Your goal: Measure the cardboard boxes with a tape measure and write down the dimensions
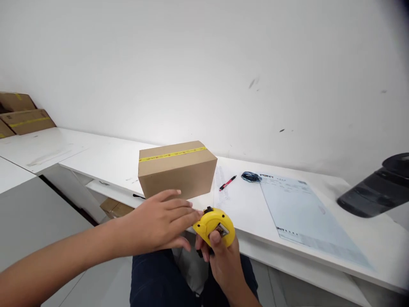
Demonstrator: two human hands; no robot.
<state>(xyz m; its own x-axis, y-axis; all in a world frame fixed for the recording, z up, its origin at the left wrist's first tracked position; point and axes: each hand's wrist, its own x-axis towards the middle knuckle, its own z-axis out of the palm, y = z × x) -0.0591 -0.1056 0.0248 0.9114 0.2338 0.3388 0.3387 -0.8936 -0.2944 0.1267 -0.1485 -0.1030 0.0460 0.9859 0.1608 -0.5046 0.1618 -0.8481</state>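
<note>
Yellow tape measure [214,226], right hand [223,261] gripping, mouth leftward

Both forearms are bare up to the frame's edge, and the left hand [159,224] and right hand [223,260] are bare too. Below the fingers [179,212], dark navy trousers [153,277] cover the lap, the cloth faintly creased

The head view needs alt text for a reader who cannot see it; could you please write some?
A person's right hand grips a yellow tape measure while the left hand touches it with its fingertips. Behind, a cardboard box stands on a white table, with a red pen and a printed sheet to its right.
</note>
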